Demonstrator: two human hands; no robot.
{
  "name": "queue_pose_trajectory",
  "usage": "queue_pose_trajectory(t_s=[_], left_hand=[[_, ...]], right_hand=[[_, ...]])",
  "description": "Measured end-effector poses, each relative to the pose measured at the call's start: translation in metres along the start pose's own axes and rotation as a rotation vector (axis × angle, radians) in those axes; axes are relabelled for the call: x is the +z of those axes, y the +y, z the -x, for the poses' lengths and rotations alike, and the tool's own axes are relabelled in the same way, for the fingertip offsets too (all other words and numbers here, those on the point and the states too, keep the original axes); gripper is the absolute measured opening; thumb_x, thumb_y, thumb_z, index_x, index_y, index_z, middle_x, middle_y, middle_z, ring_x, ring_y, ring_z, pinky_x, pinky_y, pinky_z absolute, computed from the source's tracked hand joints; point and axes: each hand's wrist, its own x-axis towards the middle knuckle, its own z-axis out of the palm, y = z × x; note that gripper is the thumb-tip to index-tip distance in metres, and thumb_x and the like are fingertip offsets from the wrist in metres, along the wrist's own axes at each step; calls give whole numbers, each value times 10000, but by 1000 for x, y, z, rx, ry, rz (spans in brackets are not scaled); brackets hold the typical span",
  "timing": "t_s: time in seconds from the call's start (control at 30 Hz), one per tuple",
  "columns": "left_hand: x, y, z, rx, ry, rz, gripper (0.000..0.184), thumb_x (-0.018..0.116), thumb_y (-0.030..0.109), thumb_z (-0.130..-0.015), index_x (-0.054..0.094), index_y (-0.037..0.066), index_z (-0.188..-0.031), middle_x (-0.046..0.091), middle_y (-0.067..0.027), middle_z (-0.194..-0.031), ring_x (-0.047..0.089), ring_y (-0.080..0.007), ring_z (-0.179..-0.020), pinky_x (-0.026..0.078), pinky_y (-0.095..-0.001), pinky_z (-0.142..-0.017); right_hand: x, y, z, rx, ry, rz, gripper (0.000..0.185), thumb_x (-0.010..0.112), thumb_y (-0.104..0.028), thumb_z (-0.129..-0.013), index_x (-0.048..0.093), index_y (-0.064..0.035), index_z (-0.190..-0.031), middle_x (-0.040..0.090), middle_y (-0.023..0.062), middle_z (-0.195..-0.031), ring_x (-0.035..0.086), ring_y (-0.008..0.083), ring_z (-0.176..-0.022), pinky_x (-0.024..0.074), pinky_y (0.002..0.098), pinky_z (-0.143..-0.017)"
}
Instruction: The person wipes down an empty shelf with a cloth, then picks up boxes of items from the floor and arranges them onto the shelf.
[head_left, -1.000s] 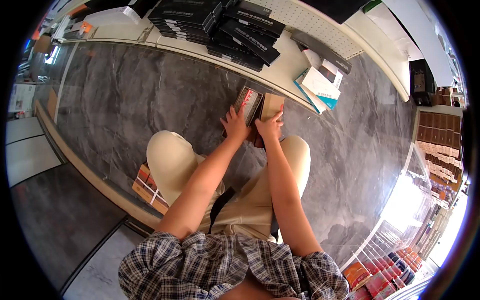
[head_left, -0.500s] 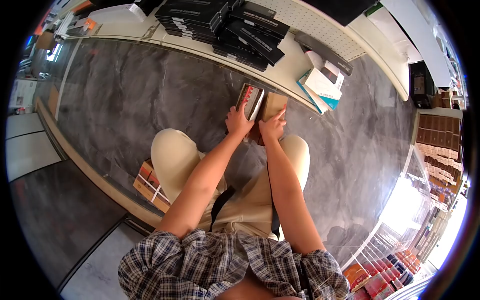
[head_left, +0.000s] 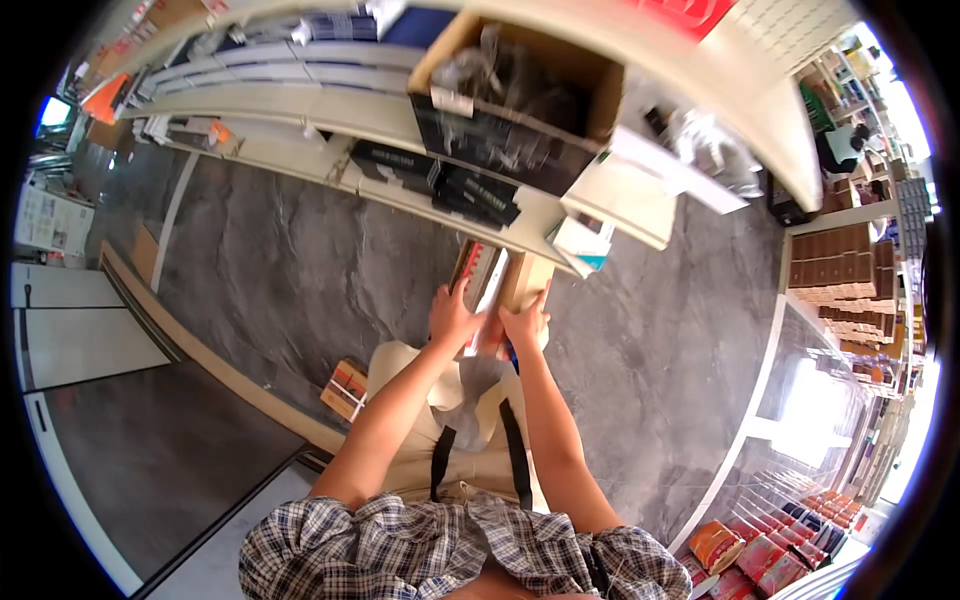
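My left hand [head_left: 455,316] is wrapped round a narrow box with red print and a white side [head_left: 484,275]. Around a plain brown cardboard box [head_left: 525,282], just to the right, my right hand [head_left: 526,322] is closed. The two boxes stand side by side with their far ends close to the lower shelf's edge. Black flat boxes [head_left: 475,195] lie on that shelf, beside a white and teal box [head_left: 582,240].
An open carton [head_left: 515,125] with plastic-wrapped items stands on the shelf above. A strapped brown box [head_left: 345,390] rests on the floor at left. Red packages [head_left: 770,562] hang on a rack at lower right. Stacked brown boxes [head_left: 832,262] stand at right.
The view has risen and tilted up, so higher shelves and the open carton now show. My legs have straightened somewhat. Both hands still hold their boxes, which appear lower in view.
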Motion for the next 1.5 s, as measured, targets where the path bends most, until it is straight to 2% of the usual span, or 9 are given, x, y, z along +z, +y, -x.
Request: queue_pose_trajectory(t_s=[0.4, 0.43, 0.53, 0.83, 1.1, 1.27, 1.3, 1.4, 1.5], left_hand=[[-343, 276, 72, 488, -160, 30, 726, 711, 277, -611, 432, 122, -1263, 521, -213, -1053, 565, -361, -951, 484, -405, -800], [-350, 297, 64, 548, -135, 40, 720, 710, 282, -612, 439, 115, -1257, 520, -218, -1056, 566, -362, -948, 484, -406, -798], [-352, 364, 44, 621, -96, -21, 705, 710, 285, -620, 442, 125, -1251, 528, -201, -1062, 582, -342, -915, 478, -402, -785], [-280, 546, -35, 505, 13, -292, 645, 633, 325, -682, 464, 65, -1247, 545, -244, -1088, 596, -336, -960, 510, -413, -795], [-231, 550, -74, 349, 189, -369, 576, 655, 313, -684, 527, 76, -1192, 575, -238, -1037, 573, -349, -1003, 503, -371, -800], [-210, 525, -81, 484, 289, -259, 785, 630, 561, -709, 457, 38, -1267, 341, -293, -1328, 395, -371, -1220, 423, -492, -902], [-208, 517, -79, 483, 251, -238, 813, 606, 581, -726, 416, 45, -1307, 199, -275, -1413, 308, -380, -1277, 365, -573, -920], [-224, 505, -51, 409, 114, -372, 892, 568, 630, -725, 286, 117, -1399, 158, -250, -1448, 283, -401, -1284, 342, -566, -950], [-230, 515, -40, 301, 33, -340, 875, 642, 491, -701, 266, 118, -1399, 203, -256, -1422, 364, -393, -1229, 377, -512, -943]], right_hand=[[-399, -128, 184, -162, 123, 203, 1073, 712, -422, -635, 30, -217, -1438, 520, 270, -1077, 583, 406, -935, 491, 435, -800], [-422, -142, 191, -180, 192, 130, 976, 715, -417, -633, 182, -171, -1412, 526, 250, -1116, 569, 403, -981, 473, 442, -834], [-470, -151, 161, -233, 333, 112, 1039, 692, -413, -644, 45, -235, -1438, 526, 262, -1045, 584, 407, -922, 487, 441, -796], [-562, -206, 20, -171, 356, 190, 1009, 696, -446, -605, 215, -44, -1395, 533, 240, -1150, 580, 337, -1026, 496, 372, -848], [-549, -229, -21, -250, 329, 372, 884, 695, -527, -658, 360, -29, -1307, 577, 236, -1092, 606, 327, -992, 500, 360, -847], [-577, -191, -29, -535, 163, 123, 883, 702, -513, -645, 390, 26, -1271, 605, 215, -1081, 589, 347, -1012, 480, 392, -839], [-579, -175, -28, -540, 157, 123, 883, 702, -513, -645, 390, 26, -1271, 605, 215, -1081, 589, 347, -1012, 480, 392, -839], [-564, -138, -10, -686, 43, 11, 949, 733, -479, -620, 329, -2, -1334, 602, 214, -1085, 586, 338, -1017, 482, 402, -823], [-545, -148, 17, -537, 225, 277, 1002, 764, -445, -591, 269, -99, -1391, 576, 197, -1107, 598, 345, -967, 495, 405, -796]])
